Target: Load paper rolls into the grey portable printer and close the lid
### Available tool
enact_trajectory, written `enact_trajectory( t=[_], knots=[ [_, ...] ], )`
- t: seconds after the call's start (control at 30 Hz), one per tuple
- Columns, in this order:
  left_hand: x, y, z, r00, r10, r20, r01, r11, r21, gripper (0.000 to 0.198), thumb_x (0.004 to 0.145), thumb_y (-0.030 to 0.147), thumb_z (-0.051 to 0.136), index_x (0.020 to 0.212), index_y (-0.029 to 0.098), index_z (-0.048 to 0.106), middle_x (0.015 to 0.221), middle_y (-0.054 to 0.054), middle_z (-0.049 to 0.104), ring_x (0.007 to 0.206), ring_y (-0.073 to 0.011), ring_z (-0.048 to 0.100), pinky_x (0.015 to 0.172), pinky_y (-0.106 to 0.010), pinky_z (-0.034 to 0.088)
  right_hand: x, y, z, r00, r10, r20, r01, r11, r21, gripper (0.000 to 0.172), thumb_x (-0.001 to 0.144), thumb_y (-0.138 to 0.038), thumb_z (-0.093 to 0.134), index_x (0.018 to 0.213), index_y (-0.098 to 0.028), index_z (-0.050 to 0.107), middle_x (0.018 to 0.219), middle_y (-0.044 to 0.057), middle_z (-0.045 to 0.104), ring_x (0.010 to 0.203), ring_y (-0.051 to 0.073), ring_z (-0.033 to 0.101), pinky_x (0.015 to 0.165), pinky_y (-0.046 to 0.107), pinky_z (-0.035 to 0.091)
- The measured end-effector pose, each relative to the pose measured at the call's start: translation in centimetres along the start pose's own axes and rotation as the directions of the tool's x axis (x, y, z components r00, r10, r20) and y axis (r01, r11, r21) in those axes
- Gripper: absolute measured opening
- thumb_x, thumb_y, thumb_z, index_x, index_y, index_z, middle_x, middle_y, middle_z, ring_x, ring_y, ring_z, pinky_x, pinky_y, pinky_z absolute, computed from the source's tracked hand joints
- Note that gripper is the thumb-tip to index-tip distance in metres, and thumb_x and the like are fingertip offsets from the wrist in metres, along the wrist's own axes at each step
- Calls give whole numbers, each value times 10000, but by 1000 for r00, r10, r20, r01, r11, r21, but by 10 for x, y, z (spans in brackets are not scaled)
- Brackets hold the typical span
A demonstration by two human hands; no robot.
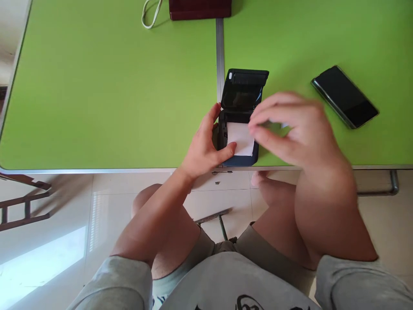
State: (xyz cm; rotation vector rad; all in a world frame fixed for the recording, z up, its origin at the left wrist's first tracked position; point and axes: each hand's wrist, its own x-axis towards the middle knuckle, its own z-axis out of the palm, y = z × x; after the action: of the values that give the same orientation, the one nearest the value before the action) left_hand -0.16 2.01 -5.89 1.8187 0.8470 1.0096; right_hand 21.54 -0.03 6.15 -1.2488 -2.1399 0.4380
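Observation:
Near the table's front edge sits a small dark blue and black device [241, 160], like a mini printer, its hinged lid [244, 88] tilted up and back. White paper [240, 133], a roll or a stack, lies inside; which one I cannot tell. My left hand [206, 144] grips the device from the left, fingers along its side and thumb resting over the paper's lower left corner. My right hand [293, 129] is above the device's right edge, slightly blurred. Its thumb and fingertips come together in a pinch by the paper; whatever they hold is not clear.
A black smartphone [346, 97] lies on the green table [112, 86] to the right. At the back stand a dark red box [200, 9] and a white cord loop [148, 26]. A metal seam [220, 56] runs down the table behind the device.

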Motion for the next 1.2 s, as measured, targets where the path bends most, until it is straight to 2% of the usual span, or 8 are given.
enact_trajectory(
  t=[0.1,0.2,0.3,0.4,0.47,0.57,0.77,1.2],
  knots=[
    [-1,2,-1,1000,24,15,-24,999,31,962,904,698,656,1659,319,196,1746,-120,300,1623,-363,300,1285,-533,389,3,11,3,969,74,-237,-116,979,-168,238,933,-265,616,1165,-248,670,1349,120,703,1362,291,610,1151,487,474],
    [-2,6,-2,999,37,30,-39,996,81,981,908,701,645,1667,311,161,1758,-123,273,1628,-363,289,1288,-531,391,4,21,11,975,127,-180,-164,965,-204,503,909,-301,634,1397,-279,514,1548,138,565,1518,330,473,1225,559,397],
    [-3,9,-3,999,24,40,-29,992,125,982,925,707,609,1672,299,119,1762,-133,259,1633,-355,278,1294,-531,386,2,22,15,962,63,-266,-87,993,-79,507,930,-343,618,1412,-260,484,1335,134,681,1308,302,644,1158,515,449],
    [-3,11,-2,999,24,39,-29,988,154,980,936,700,590,1671,295,85,1762,-145,255,1631,-342,290,1286,-533,400,-2,11,9,902,84,-423,-74,996,40,224,943,-354,606,1104,-205,646,840,36,699,807,191,683,806,369,512],
    [-3,11,-2,999,33,33,-38,985,168,966,946,674,588,1671,295,76,1764,-148,251,1624,-337,310,1274,-532,420,-4,1,3,910,202,-363,-209,978,19,239,957,-360,587,781,-208,645,616,-12,585,578,127,532,593,315,364],
    [-3,12,-2,999,27,29,-33,975,220,975,940,629,619,1672,301,66,1756,-144,275,1609,-336,345,1255,-531,448,-3,-12,-3,910,392,-134,-410,900,-146,465,965,-419,573,553,-206,577,444,-47,365,468,95,346,555,314,221],
    [-1,17,-4,999,16,52,-26,977,213,935,942,677,580,1660,289,122,1739,-138,304,1588,-329,385,1242,-526,463,11,-17,0,672,722,168,-610,667,-428,544,949,-535,617,521,-201,608,446,2,437,490,139,410,575,328,260],
    [4,17,-4,998,43,54,-51,987,151,923,921,738,572,1631,241,254,1716,-169,326,1610,-355,321,1281,-516,394,15,-7,-1,580,738,344,-644,675,-360,524,964,-555,561,587,-195,615,433,2,540,404,131,474,506,324,342]
  ],
)
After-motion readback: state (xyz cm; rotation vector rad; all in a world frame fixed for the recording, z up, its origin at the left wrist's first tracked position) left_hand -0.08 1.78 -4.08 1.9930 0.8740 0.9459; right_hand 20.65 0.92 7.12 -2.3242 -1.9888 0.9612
